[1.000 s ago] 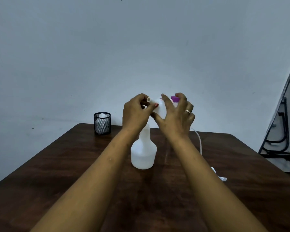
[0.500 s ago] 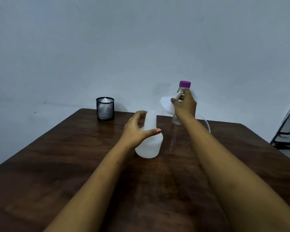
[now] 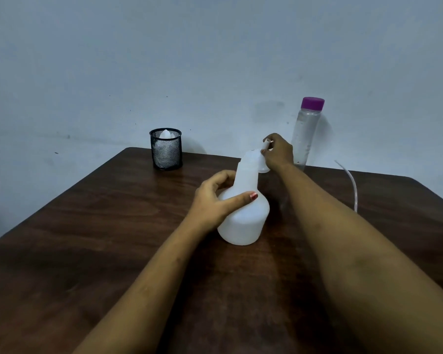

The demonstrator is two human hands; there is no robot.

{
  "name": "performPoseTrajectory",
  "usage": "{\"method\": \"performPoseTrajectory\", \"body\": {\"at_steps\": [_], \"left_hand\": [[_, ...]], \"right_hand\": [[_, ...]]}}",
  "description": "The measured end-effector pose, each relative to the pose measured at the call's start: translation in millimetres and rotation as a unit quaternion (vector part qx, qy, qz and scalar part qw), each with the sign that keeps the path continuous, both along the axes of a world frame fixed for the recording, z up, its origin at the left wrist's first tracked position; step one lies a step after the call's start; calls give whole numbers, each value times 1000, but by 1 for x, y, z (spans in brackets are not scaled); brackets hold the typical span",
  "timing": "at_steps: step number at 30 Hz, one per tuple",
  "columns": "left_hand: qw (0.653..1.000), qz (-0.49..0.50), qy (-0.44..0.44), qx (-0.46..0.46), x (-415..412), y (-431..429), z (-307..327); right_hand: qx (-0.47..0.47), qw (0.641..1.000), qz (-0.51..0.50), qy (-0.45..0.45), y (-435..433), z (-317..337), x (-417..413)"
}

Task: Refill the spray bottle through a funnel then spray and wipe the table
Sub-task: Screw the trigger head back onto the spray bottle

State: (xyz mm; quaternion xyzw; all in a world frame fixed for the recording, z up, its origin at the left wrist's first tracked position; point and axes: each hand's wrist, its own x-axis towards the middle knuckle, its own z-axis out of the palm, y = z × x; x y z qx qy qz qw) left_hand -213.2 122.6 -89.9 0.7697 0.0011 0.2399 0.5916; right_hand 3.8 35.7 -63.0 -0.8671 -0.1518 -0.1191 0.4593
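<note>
A white spray bottle (image 3: 244, 218) without its spray head stands upright mid-table on the dark wooden table (image 3: 113, 238). My left hand (image 3: 212, 200) grips its shoulder and neck, thumb across the front. My right hand (image 3: 278, 152) pinches the spout of a white funnel (image 3: 262, 159), which is held upside down, spout up, just behind and right of the bottle's open neck. A clear water bottle (image 3: 306, 134) with a purple cap stands behind my right hand near the table's back edge.
A black mesh cup (image 3: 166, 149) holding white tissue stands at the back left. A thin clear tube (image 3: 352, 185) of the removed spray head curves on the table at the right. A plain wall runs behind the table.
My left hand closed round the spray bottle. My right hand brought the funnel down and left, away from the purple-capped bottle, toward the spray bottle's neck.
</note>
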Motion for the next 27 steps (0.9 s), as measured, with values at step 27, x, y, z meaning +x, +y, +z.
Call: {"method": "performPoseTrajectory", "body": {"at_steps": [27], "left_hand": [[998,-31,49,-23,-10,-9,11]], "right_hand": [[-108,966,224,68,-113,47,-150]]}}
